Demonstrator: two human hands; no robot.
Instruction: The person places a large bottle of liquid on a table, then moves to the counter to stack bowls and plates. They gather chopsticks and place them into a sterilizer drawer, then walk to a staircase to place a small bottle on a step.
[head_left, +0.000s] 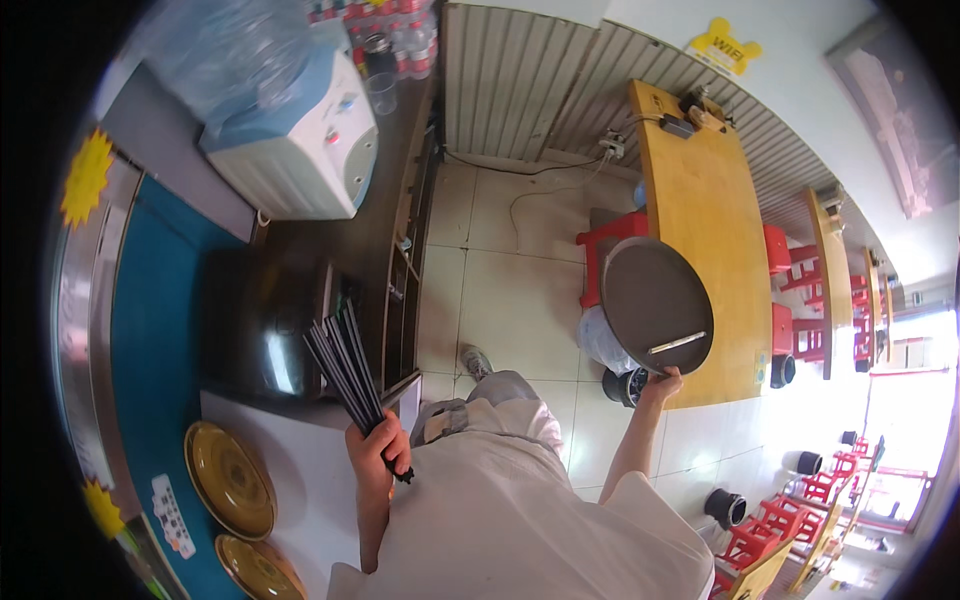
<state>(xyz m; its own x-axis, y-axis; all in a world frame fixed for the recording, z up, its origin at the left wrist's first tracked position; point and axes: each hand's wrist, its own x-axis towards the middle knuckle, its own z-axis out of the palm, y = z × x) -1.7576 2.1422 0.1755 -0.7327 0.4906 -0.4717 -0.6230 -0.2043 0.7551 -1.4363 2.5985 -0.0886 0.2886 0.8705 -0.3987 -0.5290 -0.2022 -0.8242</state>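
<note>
A bundle of black chopsticks (347, 375) is gripped near one end by my left hand (380, 444). Their far ends fan out a little over a glossy dark box (262, 322) on the counter. My right hand (663, 386) holds a round brown serving tray (652, 300) by its rim, out to the right. On that tray, near my fingers, lies one slim, light-coloured stick-like item (677, 343). In the view, the tray overlaps the edge of a wooden table (709, 202); whether it touches the tabletop I cannot tell.
A water dispenser (300, 142) stands on the dark counter (390, 150) at upper left. Two brown plates (230, 480) (259, 570) sit at lower left. Beside the table are a red stool (590, 262), a plastic bag (604, 341) and a black bin (622, 386). A cable (517, 202) crosses the tiled floor.
</note>
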